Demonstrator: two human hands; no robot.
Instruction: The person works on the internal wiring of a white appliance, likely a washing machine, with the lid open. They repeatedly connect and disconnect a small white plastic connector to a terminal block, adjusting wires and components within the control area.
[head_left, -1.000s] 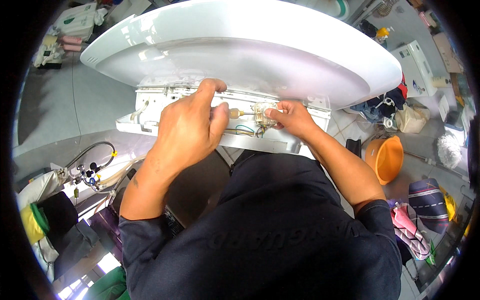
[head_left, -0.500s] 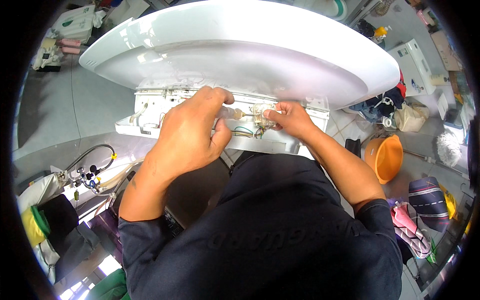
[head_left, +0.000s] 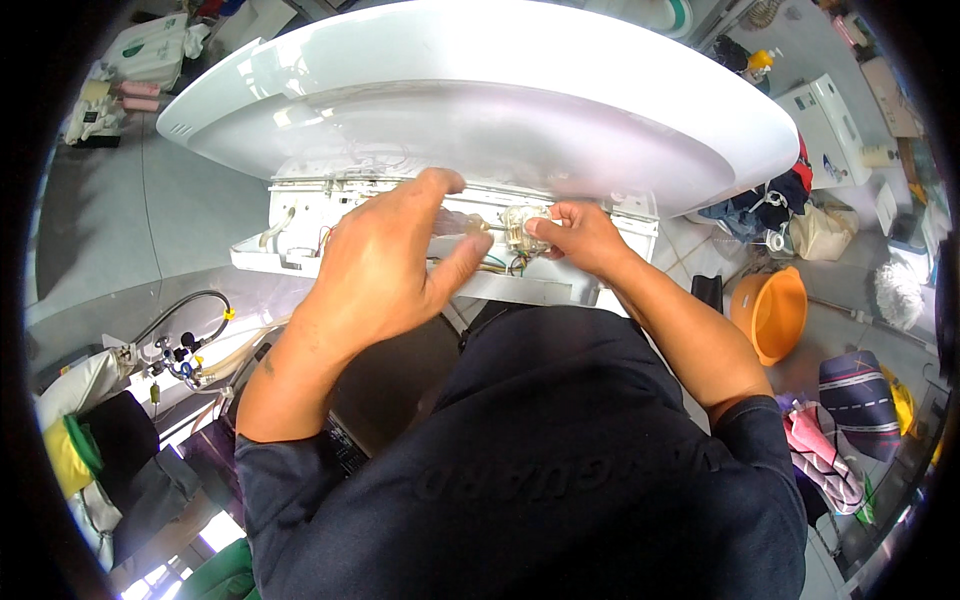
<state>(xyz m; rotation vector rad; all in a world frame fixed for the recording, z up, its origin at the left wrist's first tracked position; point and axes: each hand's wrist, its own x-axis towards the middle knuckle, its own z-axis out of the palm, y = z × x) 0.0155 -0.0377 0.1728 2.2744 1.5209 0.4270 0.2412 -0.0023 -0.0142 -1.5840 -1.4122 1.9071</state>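
Observation:
My left hand (head_left: 385,255) is loosely around the clear handle of a screwdriver (head_left: 455,224), its thumb and forefinger spread wide to either side. The other fingers are hidden behind the hand. The tool lies level, its thin shaft pointing right at a small whitish, partly see-through part (head_left: 518,228). My right hand (head_left: 585,238) pinches that part at its right side between thumb and fingers. Under the part, several coloured wires (head_left: 520,264) run in a long white housing (head_left: 545,290), which is opened up. A large white curved panel (head_left: 470,110) rises behind it.
At the right stand an orange basin (head_left: 768,315) and a white box (head_left: 825,135), with heaped clothes (head_left: 750,218) near them. A hose with valve fittings (head_left: 185,355) lies at the left. A pale bent tube (head_left: 277,228) sits at the housing's left end.
My left thumb has stretched out to the right, across the front end of the screwdriver handle, and the forefinger has straightened. My right hand keeps its place on the whitish part.

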